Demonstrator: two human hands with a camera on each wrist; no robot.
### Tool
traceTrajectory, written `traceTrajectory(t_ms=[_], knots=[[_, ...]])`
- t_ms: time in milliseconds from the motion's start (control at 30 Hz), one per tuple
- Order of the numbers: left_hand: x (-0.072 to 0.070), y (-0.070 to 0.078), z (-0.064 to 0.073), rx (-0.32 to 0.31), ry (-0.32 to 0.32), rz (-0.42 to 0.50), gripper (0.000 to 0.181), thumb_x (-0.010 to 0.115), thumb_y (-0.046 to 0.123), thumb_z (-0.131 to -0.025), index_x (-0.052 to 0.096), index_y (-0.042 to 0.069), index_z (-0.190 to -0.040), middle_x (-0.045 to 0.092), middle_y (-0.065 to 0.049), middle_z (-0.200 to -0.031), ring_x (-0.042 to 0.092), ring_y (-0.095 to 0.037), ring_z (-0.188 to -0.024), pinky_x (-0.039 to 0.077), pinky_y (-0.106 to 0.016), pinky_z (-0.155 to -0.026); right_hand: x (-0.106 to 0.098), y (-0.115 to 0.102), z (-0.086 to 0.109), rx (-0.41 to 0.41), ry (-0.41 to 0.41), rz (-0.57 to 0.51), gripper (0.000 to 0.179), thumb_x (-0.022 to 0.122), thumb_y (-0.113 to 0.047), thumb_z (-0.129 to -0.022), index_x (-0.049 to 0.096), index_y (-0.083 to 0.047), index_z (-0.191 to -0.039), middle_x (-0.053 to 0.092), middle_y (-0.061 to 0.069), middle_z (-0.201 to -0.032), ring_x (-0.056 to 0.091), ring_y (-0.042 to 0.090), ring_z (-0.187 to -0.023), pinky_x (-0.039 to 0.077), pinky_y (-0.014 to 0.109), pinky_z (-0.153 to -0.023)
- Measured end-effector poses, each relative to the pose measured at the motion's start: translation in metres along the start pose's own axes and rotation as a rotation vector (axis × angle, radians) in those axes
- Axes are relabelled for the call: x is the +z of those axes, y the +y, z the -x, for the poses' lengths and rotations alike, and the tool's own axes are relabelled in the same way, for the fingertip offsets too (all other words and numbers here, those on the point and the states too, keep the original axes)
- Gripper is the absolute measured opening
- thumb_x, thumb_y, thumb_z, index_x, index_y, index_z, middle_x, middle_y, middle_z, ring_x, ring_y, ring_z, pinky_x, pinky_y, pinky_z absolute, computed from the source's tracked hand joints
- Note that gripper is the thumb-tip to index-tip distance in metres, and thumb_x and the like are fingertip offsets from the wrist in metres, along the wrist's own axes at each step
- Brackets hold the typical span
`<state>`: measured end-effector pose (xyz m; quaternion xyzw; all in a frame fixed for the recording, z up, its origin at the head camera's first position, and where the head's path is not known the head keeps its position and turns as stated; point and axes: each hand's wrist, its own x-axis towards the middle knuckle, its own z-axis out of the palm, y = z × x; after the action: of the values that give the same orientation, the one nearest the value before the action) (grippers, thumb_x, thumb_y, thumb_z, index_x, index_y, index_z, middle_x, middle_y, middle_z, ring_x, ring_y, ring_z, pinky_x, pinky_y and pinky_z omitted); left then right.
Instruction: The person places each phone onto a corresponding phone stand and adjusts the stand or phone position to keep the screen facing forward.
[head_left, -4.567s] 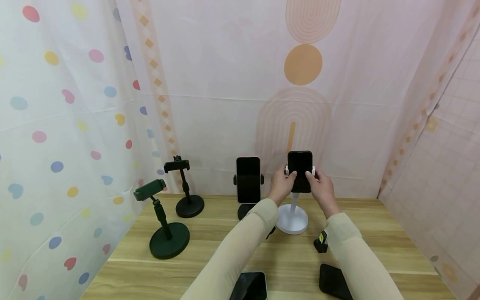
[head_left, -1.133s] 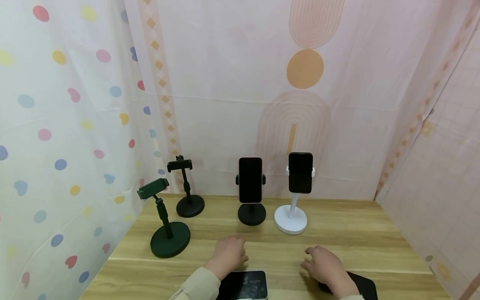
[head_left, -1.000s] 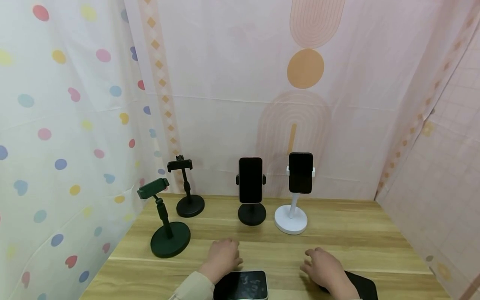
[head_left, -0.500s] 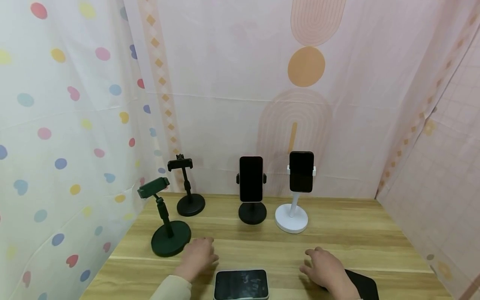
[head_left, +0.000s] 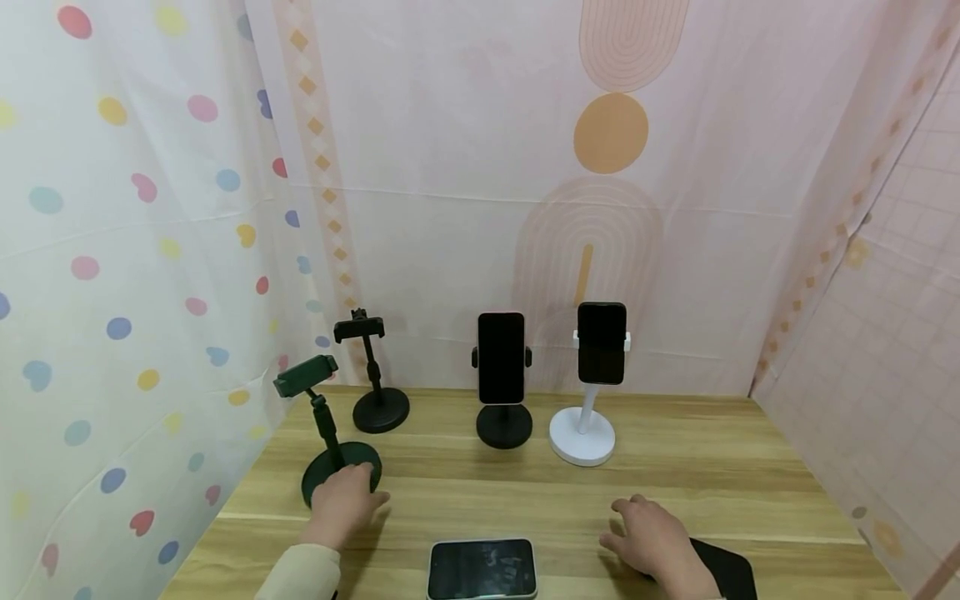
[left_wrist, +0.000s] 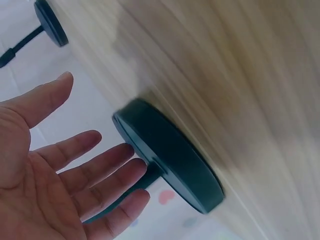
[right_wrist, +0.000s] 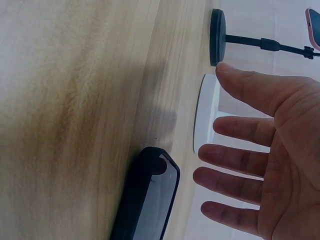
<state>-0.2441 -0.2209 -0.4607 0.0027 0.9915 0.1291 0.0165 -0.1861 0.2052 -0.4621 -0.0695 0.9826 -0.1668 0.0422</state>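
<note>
My left hand reaches over the round base of the dark green phone stand, fingers spread and holding nothing. In the left wrist view its fingertips overlap the green base near the pole. The stand's clamp holds no phone. My right hand hovers at the lower right, its fingers loosely extended and gripping nothing. Partly hidden under that wrist lies a black phone; the right wrist view shows a dark phone below the fingers. Between the hands a phone with a light edge lies face up on the table.
A black stand with an unfilled clamp is at the back left. Another black stand bears an upright phone, and right of it a white stand bears a second phone. Curtains hang behind the wooden table.
Both hands have left the phone on the white stand. My left hand has since swung left, past the light-edged phone, to the green stand's base; the right has stayed still over the last second.
</note>
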Motion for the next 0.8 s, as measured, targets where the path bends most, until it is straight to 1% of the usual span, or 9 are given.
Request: traceTrajectory(t_ms=[167,267,300,400,500,567,667,800], knots=[[-0.005,-0.015,-0.001,-0.019,0.021,0.012,0.058,0.073,0.032,-0.089,0.060,-0.011,-0.125,0.062,-0.032,-0.116,0.062,-0.049,-0.102,0.049,-0.063,-0.081,0.000,0.002,-0.001,0.008,0.000,0.006,0.050,0.082,-0.035,-0.081,0.068,-0.001,-0.115,0.065,0.017,-0.108,0.064,0.035,-0.096,0.052,0.053,-0.082],[-0.010,-0.022,-0.004,-0.050,0.030,0.013,0.058,0.071,0.035,-0.091,0.061,-0.015,-0.120,0.064,-0.033,-0.109,0.064,-0.048,-0.096,0.052,-0.060,-0.077,0.000,0.003,-0.001,0.009,-0.005,0.007,0.050,0.082,-0.035,-0.081,0.068,-0.001,-0.115,0.065,0.017,-0.108,0.064,0.035,-0.096,0.052,0.053,-0.082],[-0.011,-0.024,-0.005,-0.062,0.034,0.015,0.057,0.070,0.036,-0.091,0.062,-0.015,-0.115,0.065,-0.032,-0.104,0.065,-0.046,-0.092,0.053,-0.059,-0.075,0.000,0.003,-0.001,0.011,-0.008,0.005,0.050,0.082,-0.035,-0.081,0.068,-0.001,-0.115,0.065,0.017,-0.108,0.064,0.035,-0.096,0.051,0.053,-0.082],[-0.016,-0.031,-0.008,-0.104,0.050,0.026,0.055,0.067,0.042,-0.093,0.067,-0.012,-0.099,0.067,-0.024,-0.086,0.067,-0.038,-0.076,0.054,-0.052,-0.063,0.000,0.004,-0.001,0.014,-0.015,0.000,0.050,0.082,-0.034,-0.081,0.068,0.000,-0.116,0.065,0.017,-0.107,0.064,0.035,-0.095,0.051,0.053,-0.082],[-0.020,-0.039,-0.011,-0.140,0.072,0.048,0.053,0.063,0.046,-0.095,0.066,-0.007,-0.083,0.062,-0.015,-0.071,0.063,-0.029,-0.063,0.051,-0.045,-0.054,0.000,0.004,-0.001,0.019,-0.019,-0.006,0.051,0.082,-0.034,-0.081,0.068,0.000,-0.116,0.065,0.017,-0.107,0.064,0.034,-0.095,0.051,0.053,-0.082],[-0.023,-0.043,-0.012,-0.162,0.079,0.062,0.054,0.060,0.047,-0.096,0.064,-0.003,-0.077,0.059,-0.012,-0.066,0.061,-0.026,-0.059,0.048,-0.042,-0.051,0.000,0.004,-0.001,0.021,-0.022,-0.011,0.051,0.082,-0.035,-0.081,0.068,0.000,-0.116,0.065,0.016,-0.107,0.064,0.034,-0.095,0.051,0.053,-0.082],[-0.028,-0.047,-0.013,-0.197,0.084,0.076,0.056,0.056,0.050,-0.098,0.060,0.001,-0.071,0.057,-0.010,-0.064,0.058,-0.025,-0.058,0.045,-0.039,-0.049,0.000,0.004,0.000,0.019,-0.024,-0.017,0.051,0.081,-0.035,-0.082,0.068,0.000,-0.116,0.065,0.016,-0.107,0.064,0.034,-0.096,0.051,0.053,-0.083],[-0.032,-0.050,-0.013,-0.206,0.102,0.079,0.057,0.054,0.052,-0.099,0.057,0.004,-0.067,0.053,-0.008,-0.061,0.055,-0.024,-0.054,0.041,-0.035,-0.047,0.000,0.005,0.001,0.017,-0.020,-0.015,0.051,0.081,-0.035,-0.082,0.068,0.000,-0.116,0.065,0.017,-0.108,0.064,0.035,-0.097,0.051,0.054,-0.084]])
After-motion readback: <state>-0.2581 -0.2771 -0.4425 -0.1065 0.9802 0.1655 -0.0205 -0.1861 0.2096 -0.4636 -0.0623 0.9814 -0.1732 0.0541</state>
